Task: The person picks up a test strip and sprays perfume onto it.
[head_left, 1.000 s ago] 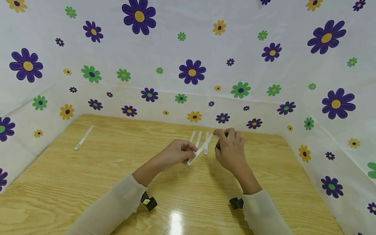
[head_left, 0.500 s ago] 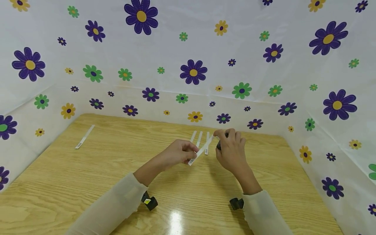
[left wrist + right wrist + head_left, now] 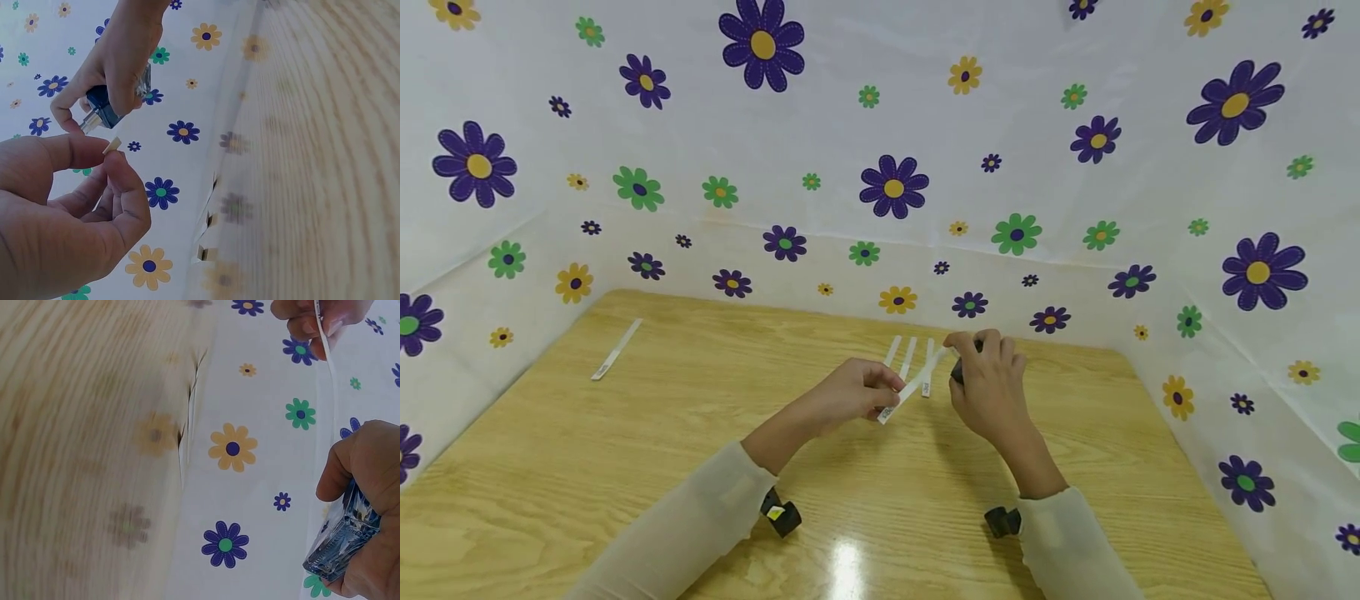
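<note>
My left hand [image 3: 847, 392] pinches a white paper test strip [image 3: 916, 385] near its printed end, above the table. The strip slants up and to the right. My right hand [image 3: 992, 392] grips a small blue glass perfume spray bottle [image 3: 342, 542], mostly hidden by the fingers in the head view. In the left wrist view, the bottle's silver spray neck [image 3: 90, 122] points toward the left hand, with the right index finger at its top. The strip's far end reaches close to that finger. Whether they touch, I cannot tell.
Three more white strips lie just behind the hands, among them a printed strip [image 3: 927, 382]. Another strip [image 3: 617, 348] lies alone at the table's left. Flower-printed white sheeting [image 3: 805, 208] walls in the wooden table [image 3: 700, 400] at the back and sides.
</note>
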Demonstrator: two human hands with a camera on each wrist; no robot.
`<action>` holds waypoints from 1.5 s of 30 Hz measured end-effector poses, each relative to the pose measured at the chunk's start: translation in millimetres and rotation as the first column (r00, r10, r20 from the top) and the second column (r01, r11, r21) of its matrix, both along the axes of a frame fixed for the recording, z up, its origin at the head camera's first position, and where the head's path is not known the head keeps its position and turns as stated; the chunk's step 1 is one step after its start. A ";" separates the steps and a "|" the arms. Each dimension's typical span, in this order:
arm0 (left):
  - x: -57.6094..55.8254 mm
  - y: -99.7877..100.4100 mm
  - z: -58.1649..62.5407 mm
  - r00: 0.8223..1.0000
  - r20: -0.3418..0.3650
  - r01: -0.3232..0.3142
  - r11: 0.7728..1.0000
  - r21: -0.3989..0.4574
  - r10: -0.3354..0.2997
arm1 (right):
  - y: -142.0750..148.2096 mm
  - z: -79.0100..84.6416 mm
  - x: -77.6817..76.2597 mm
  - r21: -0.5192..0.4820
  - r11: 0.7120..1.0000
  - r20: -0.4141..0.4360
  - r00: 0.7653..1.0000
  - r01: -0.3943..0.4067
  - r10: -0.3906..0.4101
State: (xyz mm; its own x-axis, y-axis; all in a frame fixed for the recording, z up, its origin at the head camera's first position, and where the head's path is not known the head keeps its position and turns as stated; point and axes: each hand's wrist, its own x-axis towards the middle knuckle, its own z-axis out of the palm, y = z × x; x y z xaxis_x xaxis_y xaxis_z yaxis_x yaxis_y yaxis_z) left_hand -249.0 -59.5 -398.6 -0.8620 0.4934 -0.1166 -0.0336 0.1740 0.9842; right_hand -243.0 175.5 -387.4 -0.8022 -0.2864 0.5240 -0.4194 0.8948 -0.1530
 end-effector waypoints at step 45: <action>-95.3 -27.2 -30.3 0.978 -0.016 -0.199 0.914 -0.354 0.207 | 5.0 3.5 0.5 -0.025 0.999 0.005 1.000 -0.022 0.022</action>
State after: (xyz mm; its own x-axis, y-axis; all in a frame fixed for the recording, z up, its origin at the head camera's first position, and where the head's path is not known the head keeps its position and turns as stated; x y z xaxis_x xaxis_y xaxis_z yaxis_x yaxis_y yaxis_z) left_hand -344.3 -86.7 -429.0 -0.9345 0.2316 -0.2702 -0.1254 0.4962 0.8591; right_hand -242.5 180.5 -383.9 -0.7985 -0.2911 0.5269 -0.4383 0.8811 -0.1775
